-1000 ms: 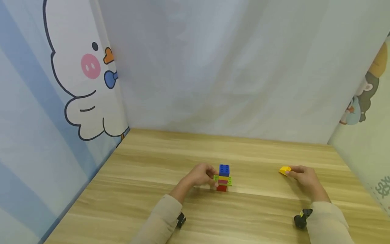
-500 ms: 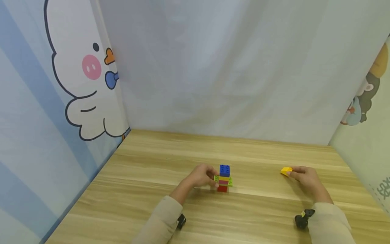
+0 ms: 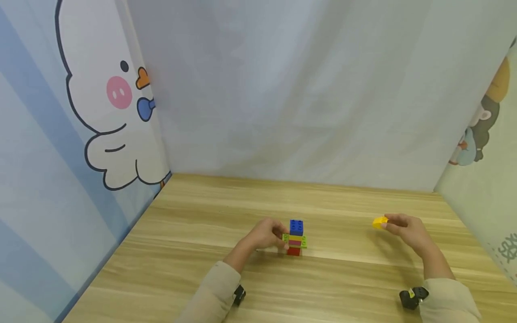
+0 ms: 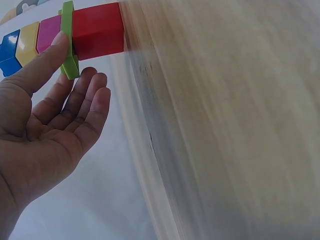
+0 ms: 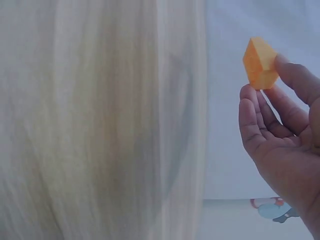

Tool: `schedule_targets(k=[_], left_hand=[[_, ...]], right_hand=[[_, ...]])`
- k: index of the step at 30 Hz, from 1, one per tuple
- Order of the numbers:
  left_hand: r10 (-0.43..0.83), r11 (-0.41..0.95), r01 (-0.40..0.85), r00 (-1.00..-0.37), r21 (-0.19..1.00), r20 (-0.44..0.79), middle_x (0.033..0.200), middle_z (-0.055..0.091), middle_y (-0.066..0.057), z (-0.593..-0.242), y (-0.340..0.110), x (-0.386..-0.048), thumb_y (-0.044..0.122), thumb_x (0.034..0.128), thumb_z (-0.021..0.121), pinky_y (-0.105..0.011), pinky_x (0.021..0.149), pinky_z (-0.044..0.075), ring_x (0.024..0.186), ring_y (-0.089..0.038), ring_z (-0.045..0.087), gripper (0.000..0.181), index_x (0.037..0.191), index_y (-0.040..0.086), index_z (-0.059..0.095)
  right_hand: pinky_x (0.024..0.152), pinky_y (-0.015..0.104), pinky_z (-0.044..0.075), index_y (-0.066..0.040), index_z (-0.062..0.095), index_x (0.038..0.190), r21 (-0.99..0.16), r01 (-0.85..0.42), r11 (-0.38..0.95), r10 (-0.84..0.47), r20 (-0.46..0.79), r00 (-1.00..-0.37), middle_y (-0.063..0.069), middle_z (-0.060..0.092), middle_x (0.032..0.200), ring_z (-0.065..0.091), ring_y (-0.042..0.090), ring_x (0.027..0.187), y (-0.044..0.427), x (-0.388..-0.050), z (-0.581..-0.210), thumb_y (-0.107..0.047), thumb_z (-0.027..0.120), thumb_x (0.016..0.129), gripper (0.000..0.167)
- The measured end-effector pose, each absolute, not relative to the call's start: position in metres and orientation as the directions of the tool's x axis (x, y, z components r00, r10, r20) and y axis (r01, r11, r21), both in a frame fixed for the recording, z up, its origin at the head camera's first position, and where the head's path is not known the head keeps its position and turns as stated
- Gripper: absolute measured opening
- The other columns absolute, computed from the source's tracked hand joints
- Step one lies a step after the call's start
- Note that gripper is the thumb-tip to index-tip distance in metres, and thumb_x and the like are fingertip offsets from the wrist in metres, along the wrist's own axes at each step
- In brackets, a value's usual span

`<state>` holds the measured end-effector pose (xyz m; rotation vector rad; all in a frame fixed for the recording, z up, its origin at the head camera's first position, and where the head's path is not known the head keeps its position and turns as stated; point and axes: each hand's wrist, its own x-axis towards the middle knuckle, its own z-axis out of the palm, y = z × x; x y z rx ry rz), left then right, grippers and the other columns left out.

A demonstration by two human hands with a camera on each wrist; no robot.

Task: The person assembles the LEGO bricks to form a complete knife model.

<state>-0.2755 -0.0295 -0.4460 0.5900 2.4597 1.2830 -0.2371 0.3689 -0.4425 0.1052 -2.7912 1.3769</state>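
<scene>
A tower of toy building blocks stands upright on the wooden table (image 3: 331, 278). From the bottom it has a red block (image 4: 100, 30), a flat green plate (image 4: 69, 42) jutting out at both sides, a magenta block (image 4: 49, 31), a yellow block (image 4: 27, 42) and a blue block (image 3: 296, 227) on top. My left hand (image 3: 264, 234) pinches the green plate's left end between thumb and fingers. Off to the right, my right hand (image 3: 409, 231) holds a loose yellow block (image 5: 261, 64) with a slanted side by thumb and fingertips, raised above the table.
Black wrist devices show at both cuffs, the left device (image 3: 239, 294) and the right device (image 3: 413, 298). A pale grey curtain (image 3: 299, 98) closes off the table's back. Printed cloths hang at the left (image 3: 36, 179) and right sides.
My right hand has lifted the yellow block up a little from the table, its forearm shifting slightly right. The left hand keeps its grip on the tower, which stays in place.
</scene>
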Motion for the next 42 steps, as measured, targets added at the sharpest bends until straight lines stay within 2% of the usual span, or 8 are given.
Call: schedule_targets(k=[5,8,10,17,22,30,37,42], left_hand=[[0.485,0.524,0.221,-0.872,0.823,-0.075,0.088,0.062,0.0,-0.448,-0.029,-0.275,0.008,0.07,0.082,-0.033,0.075,0.048,0.083,-0.017,0.056,0.032,0.098,0.005,0.068],[0.487,0.525,0.223,-0.87,0.822,-0.075,0.089,0.062,0.0,-0.449,-0.029,-0.276,0.009,0.0701,0.082,-0.032,0.075,0.048,0.084,-0.017,0.056,0.033,0.099,0.005,0.068],[0.488,0.524,0.223,-0.869,0.822,-0.075,0.089,0.062,0.0,-0.45,-0.029,-0.277,0.009,0.07,0.082,-0.032,0.075,0.048,0.084,-0.017,0.056,0.033,0.1,0.005,0.068],[0.491,0.521,0.223,-0.868,0.824,-0.075,0.091,0.063,-0.001,-0.45,-0.031,-0.273,0.009,0.07,0.082,-0.034,0.077,0.048,0.086,-0.018,0.057,0.033,0.1,0.004,0.068],[0.487,0.528,0.212,-0.869,0.822,-0.088,0.091,0.063,0.001,-0.45,-0.03,-0.274,0.01,0.0702,0.082,-0.032,0.076,0.048,0.086,-0.016,0.056,0.034,0.1,0.006,0.068],[0.494,0.541,0.237,-0.866,0.807,-0.077,0.088,0.063,0.001,-0.445,-0.029,-0.276,0.01,0.0694,0.083,-0.031,0.074,0.048,0.083,-0.015,0.056,0.033,0.099,0.006,0.069],[0.494,0.543,0.25,-0.867,0.801,-0.064,0.089,0.063,0.001,-0.444,-0.028,-0.274,0.01,0.0695,0.082,-0.03,0.075,0.048,0.083,-0.015,0.056,0.033,0.099,0.005,0.069],[0.484,0.548,0.255,-0.873,0.797,-0.054,0.091,0.065,0.001,-0.444,-0.028,-0.273,0.01,0.0691,0.083,-0.031,0.076,0.048,0.085,-0.017,0.058,0.033,0.099,0.005,0.069]], right_hand=[[0.08,0.032,0.047,0.012,0.043,0.13,-0.778,-0.119,0.616,-0.064,0.101,-0.993,0.028,0.054,0.118,0.055,0.006,0.091,0.365,-0.235,-0.438,-0.031,0.057,0.094,0.058],[0.076,0.024,0.047,0.012,0.046,0.128,-0.777,-0.148,0.612,-0.075,0.129,-0.989,0.026,0.056,0.115,0.055,0.003,0.088,0.36,-0.234,-0.436,-0.028,0.059,0.093,0.054],[0.075,0.022,0.047,0.011,0.048,0.127,-0.779,-0.16,0.606,-0.081,0.139,-0.987,0.025,0.057,0.113,0.057,0.005,0.088,0.356,-0.233,-0.436,-0.027,0.059,0.093,0.053],[0.075,0.028,0.05,0.01,0.049,0.125,-0.792,-0.186,0.581,-0.103,0.155,-0.983,0.024,0.058,0.111,0.058,0.009,0.088,0.34,-0.229,-0.432,-0.024,0.06,0.092,0.049],[0.073,0.022,0.049,0.009,0.051,0.124,-0.795,-0.205,0.571,-0.11,0.173,-0.979,0.023,0.059,0.11,0.059,0.008,0.087,0.332,-0.226,-0.429,-0.025,0.061,0.092,0.048],[0.072,0.032,0.052,0.006,0.053,0.124,-0.771,-0.254,0.583,-0.127,0.223,-0.967,0.02,0.059,0.109,0.058,0.018,0.086,0.316,-0.225,-0.433,-0.024,0.062,0.091,0.045],[0.069,0.024,0.051,0.006,0.054,0.122,-0.76,-0.319,0.566,-0.155,0.282,-0.947,0.02,0.06,0.107,0.06,0.024,0.088,0.3,-0.223,-0.431,-0.019,0.064,0.09,0.042],[0.068,0.024,0.051,0.006,0.055,0.121,-0.76,-0.335,0.557,-0.159,0.298,-0.941,0.019,0.061,0.106,0.061,0.021,0.085,0.291,-0.224,-0.432,-0.017,0.065,0.089,0.04]])
